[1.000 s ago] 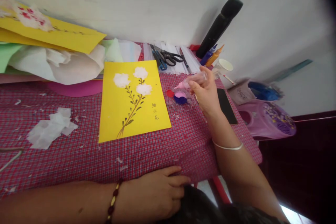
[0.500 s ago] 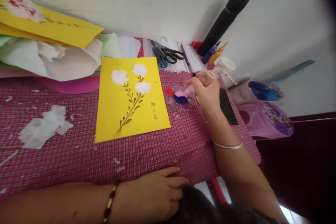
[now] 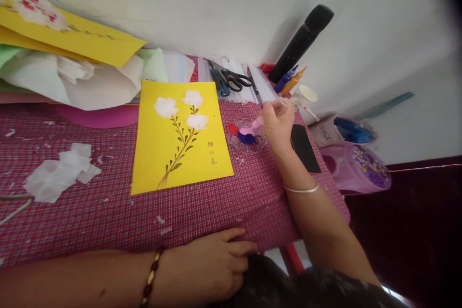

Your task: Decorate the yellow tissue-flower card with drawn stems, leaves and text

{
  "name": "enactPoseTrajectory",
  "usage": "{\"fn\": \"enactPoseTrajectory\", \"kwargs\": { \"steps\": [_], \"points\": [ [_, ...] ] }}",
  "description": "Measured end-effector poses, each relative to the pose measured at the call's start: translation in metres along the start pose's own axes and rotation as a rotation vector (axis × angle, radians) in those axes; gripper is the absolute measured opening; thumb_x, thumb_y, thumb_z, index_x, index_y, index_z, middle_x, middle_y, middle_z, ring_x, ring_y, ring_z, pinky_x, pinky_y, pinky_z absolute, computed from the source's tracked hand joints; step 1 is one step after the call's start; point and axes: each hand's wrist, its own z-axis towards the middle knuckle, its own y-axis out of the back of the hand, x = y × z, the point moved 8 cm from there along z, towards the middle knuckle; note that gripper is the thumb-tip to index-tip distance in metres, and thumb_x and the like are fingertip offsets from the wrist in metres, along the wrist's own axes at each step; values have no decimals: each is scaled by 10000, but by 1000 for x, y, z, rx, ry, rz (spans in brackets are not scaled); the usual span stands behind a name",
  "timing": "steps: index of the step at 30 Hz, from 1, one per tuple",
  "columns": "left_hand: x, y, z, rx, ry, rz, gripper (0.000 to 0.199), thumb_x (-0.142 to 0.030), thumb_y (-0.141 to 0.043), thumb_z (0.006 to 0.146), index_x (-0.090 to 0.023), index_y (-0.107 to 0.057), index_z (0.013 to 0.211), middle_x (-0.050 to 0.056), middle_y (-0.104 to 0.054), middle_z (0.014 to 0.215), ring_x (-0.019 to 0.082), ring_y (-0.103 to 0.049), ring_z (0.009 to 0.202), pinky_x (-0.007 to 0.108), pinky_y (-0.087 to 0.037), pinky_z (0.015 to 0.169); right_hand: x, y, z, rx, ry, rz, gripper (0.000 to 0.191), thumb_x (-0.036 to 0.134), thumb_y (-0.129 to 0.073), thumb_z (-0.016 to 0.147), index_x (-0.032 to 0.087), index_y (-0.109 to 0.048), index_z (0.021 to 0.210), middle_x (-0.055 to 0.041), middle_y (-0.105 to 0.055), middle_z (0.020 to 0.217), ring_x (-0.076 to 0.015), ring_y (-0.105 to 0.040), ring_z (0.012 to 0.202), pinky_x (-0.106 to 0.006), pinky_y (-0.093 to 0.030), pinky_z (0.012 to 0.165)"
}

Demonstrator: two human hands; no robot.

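Note:
My right hand (image 3: 280, 127) is closed round a small squeeze bottle of pink paint (image 3: 257, 122), tilted with its nozzle down over a clear palette (image 3: 235, 141). Pink, red and dark blue paint lie in the palette's wells; the nozzle is at the pink, though I cannot tell if it touches. Left of the palette lies a yellow sheet (image 3: 151, 166) with three white fluffy blossoms on a painted branch and some written characters. My left hand (image 3: 209, 262) rests at the table's near edge, fingers stretched out, holding nothing.
Scissors (image 3: 234, 79), blue and orange paint bottles (image 3: 294, 80), a white cup (image 3: 307, 93) and a black upright object (image 3: 303, 43) stand or lie toward the wall. Left are white tissue pieces (image 3: 59, 173) and stacked papers. A pink bin (image 3: 346, 166) hangs beyond the right edge.
The camera view has shifted slightly. The dark tip seen by my right fingers no longer shows. The bottle's nozzle stays over the pink paint, and my left hand stays put.

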Motion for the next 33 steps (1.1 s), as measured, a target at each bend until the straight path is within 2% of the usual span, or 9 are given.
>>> {"fn": "enactPoseTrajectory", "kwargs": {
  "steps": [6,12,17,22,25,29,31,32,33],
  "points": [
    [1,-6,-1,-7,6,-39,103,-231,-662,939,-214,-689,842,-15,-728,957,220,-498,1328,422,-250,1225,-3,0,5,-77,-97,56,413,656,-622,854,292,-428,852,40,-538,571,-261,-692,618,-433,-550,581],
    [2,2,3,-8,24,-10,112,-253,-694,921,-226,-701,813,-25,-743,932,187,-532,1298,399,-326,1186,-7,0,5,-79,-104,83,438,653,-640,829,296,-385,827,81,-486,550,-195,-592,458,-393,-522,520],
    [2,4,4,-7,41,0,122,-280,-713,917,-238,-706,802,-48,-751,934,165,-526,1312,383,-341,1186,-10,2,5,-105,-87,70,452,671,-670,808,293,-420,817,40,-553,605,-225,-656,558,-420,-570,549],
    [3,-3,2,-13,32,-9,121,-270,-698,927,-240,-698,810,-47,-748,937,180,-526,1322,392,-322,1199,-3,-3,4,-73,-96,113,484,682,-659,811,297,-366,793,77,-488,538,-169,-546,416,-341,-483,428],
    [4,-3,2,-16,29,-20,101,-271,-672,944,-229,-688,854,-59,-751,961,174,-534,1310,388,-312,1213,3,0,3,-102,-81,82,452,652,-659,824,297,-380,797,75,-497,553,-172,-566,459,-350,-503,486],
    [7,14,7,81,55,-161,115,-230,-613,972,-223,-679,877,-39,-761,1005,184,-540,1318,359,-330,1216,5,9,2,-198,-35,33,397,589,-702,792,288,-443,799,46,-558,642,-179,-607,566,-378,-548,602],
    [10,34,14,105,89,-397,113,-203,-575,987,-192,-686,973,-5,-754,1089,154,-611,1214,293,-400,1153,4,10,1,-188,-54,79,365,552,-708,786,287,-458,808,56,-550,631,-169,-590,531,-360,-540,566],
    [14,46,17,81,124,-558,149,-197,-549,999,-169,-689,1040,9,-754,1086,120,-653,1118,226,-456,1068,6,11,0,-185,-61,95,341,531,-707,789,286,-471,815,56,-551,631,-165,-587,527,-351,-537,555],
    [23,57,20,37,217,-698,183,-201,-534,1005,-153,-689,1088,26,-753,1088,106,-672,1056,194,-490,992,9,14,-2,-190,-58,94,313,505,-707,791,282,-489,819,51,-562,645,-163,-593,543,-345,-539,562]
  ]
}}
